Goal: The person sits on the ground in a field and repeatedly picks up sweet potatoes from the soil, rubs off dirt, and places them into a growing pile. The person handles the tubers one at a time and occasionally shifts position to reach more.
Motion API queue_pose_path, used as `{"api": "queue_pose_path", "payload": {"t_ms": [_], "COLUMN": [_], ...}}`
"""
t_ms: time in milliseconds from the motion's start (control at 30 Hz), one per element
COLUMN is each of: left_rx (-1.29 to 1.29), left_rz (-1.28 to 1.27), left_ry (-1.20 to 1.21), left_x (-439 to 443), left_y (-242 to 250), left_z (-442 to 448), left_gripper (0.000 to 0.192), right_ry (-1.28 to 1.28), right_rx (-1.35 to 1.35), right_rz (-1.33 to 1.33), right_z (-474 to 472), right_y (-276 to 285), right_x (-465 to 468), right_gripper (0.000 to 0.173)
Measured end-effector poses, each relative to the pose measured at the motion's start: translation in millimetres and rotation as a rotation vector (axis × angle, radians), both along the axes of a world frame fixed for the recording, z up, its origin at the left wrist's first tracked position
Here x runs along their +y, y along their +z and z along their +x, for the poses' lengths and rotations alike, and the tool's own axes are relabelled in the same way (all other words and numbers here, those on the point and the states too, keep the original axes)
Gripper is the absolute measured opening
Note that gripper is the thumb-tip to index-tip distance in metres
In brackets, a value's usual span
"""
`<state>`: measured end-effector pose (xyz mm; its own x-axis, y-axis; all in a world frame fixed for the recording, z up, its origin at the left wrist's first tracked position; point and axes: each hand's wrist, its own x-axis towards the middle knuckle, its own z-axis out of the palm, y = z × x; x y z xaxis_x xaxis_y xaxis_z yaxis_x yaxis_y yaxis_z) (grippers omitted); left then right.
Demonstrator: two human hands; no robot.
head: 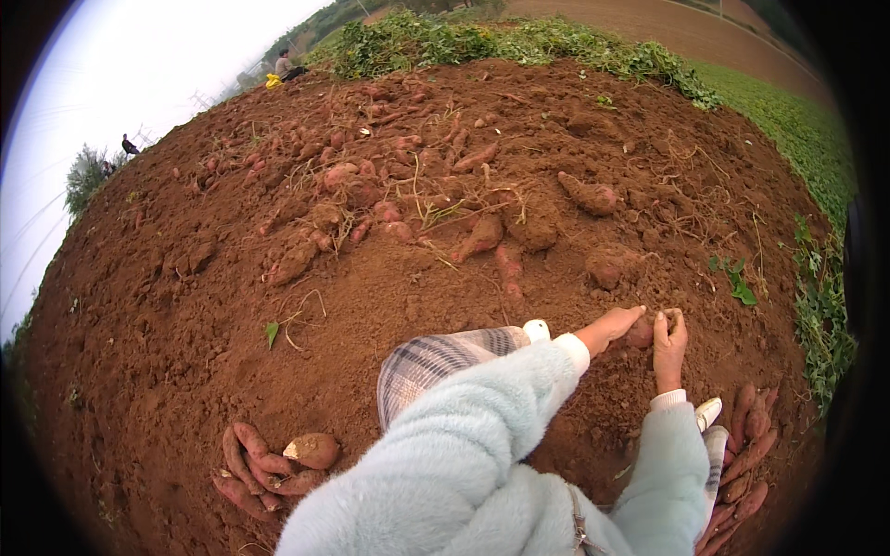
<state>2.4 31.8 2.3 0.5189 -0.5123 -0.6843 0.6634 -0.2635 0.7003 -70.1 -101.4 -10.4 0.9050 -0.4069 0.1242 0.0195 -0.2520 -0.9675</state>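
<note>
A reddish sweet potato [640, 334], partly coated in soil, is between my two hands, low over the dug earth. My left hand [615, 328] holds it from the left, with the fingers stretched over its far side. On its right is my right hand [669, 347], thumb and fingers bent close together; whether anything is pinched between them is too small to tell. Just beyond the hands sits a soil-caked sweet potato [612, 267]. A long red sweet potato [510, 270] lies half in the soil, farther left.
Sweet potatoes [264, 472] are heaped at lower left, and another pile [749, 452] lies beside my right shoe [708, 413]. Many unsorted tubers with roots [361, 184] cover the ground ahead. Cut vines [417, 45] form a bank behind them. A person [285, 66] sits far off near a yellow bag [273, 81].
</note>
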Motion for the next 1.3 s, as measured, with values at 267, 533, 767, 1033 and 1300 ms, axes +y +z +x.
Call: {"api": "queue_pose_path", "payload": {"t_ms": [267,533,767,1033,1300], "left_rx": [0.018,-0.649,-0.626,0.104,0.061], "left_rz": [-0.280,0.007,-0.049,-0.089,-0.127], "left_ry": [-0.028,0.139,0.211,0.206,0.240], "left_x": [9,-5,-18,-5,-7], "left_y": [-6,-22,-22,-20,-16], "left_z": [0,-6,-10,11,-10], "left_gripper": [0.072,0.089,0.060,0.044,0.060], "right_ry": [0.133,0.018,-0.023,0.058,-0.070], "right_rx": [0.017,0.210,-0.052,-0.153,-0.019], "right_rz": [0.209,0.414,0.329,-0.048,0.059], "right_z": [5,14,15,1,7], "right_y": [-3,-34,-22,-1,7], "right_x": [-10,-15,4,12,16], "right_gripper": [0.031,0.054,0.031,0.032,0.043]}}
